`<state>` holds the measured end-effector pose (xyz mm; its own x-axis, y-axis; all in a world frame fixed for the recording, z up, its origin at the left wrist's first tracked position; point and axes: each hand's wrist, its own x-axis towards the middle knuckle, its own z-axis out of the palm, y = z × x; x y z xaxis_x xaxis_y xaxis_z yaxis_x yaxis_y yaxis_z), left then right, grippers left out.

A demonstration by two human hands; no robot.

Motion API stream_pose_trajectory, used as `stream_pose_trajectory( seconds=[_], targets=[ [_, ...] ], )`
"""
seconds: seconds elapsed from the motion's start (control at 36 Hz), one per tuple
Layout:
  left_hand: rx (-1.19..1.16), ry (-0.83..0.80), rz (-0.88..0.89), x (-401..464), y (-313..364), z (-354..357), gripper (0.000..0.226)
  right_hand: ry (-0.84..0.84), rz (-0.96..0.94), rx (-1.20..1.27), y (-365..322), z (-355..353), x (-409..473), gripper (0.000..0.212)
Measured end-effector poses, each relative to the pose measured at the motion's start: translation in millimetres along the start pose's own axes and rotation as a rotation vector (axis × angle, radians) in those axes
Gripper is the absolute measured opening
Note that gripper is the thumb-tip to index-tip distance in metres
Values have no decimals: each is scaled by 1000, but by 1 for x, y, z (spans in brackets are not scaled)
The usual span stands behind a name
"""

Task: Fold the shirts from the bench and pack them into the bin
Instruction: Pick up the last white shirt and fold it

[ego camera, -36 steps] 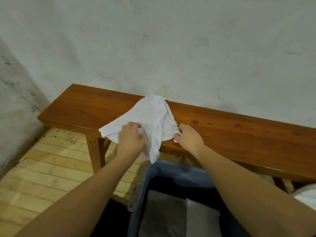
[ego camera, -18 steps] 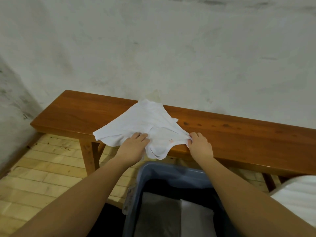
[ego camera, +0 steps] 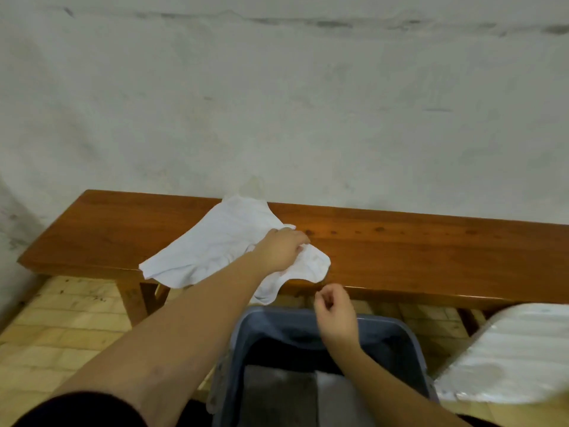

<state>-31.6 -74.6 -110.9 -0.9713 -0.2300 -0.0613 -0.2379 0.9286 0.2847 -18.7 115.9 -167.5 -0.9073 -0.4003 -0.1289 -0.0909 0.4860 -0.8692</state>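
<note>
Left hand is lying flat on the crumpled white cotton shirt on the brown wooden tabletop, right hand is hovering loosely curled and empty beside it, so spreading comes before folding.

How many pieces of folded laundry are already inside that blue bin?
2 that I can see: a grey folded piece on the left of the bin floor and a white one beside it on the right. The frame edge and the right forearm may hide more.
</note>
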Motion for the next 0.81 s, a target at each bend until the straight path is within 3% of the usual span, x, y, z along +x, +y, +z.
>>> stream_pose_trajectory(
  seconds=[0.08,0.17,0.25,0.39,0.5,0.61,0.81],
  targets=[
    [-4,-91,18,17,7,2,41,-224,273,133,2,25,-9,6],
    [61,-172,76,24,11,2,42,-377,476,325,-8,47,-1,35],
    [99,-223,109,25,12,6,47,-408,477,499,-7,62,11,45],
    [79,-232,71,24,5,10,17,-492,529,474,-11,78,22,13],
    [69,-212,22,21,3,8,8,-486,517,359,-15,77,23,29],
    [-33,-203,-62,12,8,-12,14,-488,635,271,-20,61,18,31],
    [-127,-102,-81,-13,25,-92,23,-386,539,643,-14,20,5,19]
  ],
)
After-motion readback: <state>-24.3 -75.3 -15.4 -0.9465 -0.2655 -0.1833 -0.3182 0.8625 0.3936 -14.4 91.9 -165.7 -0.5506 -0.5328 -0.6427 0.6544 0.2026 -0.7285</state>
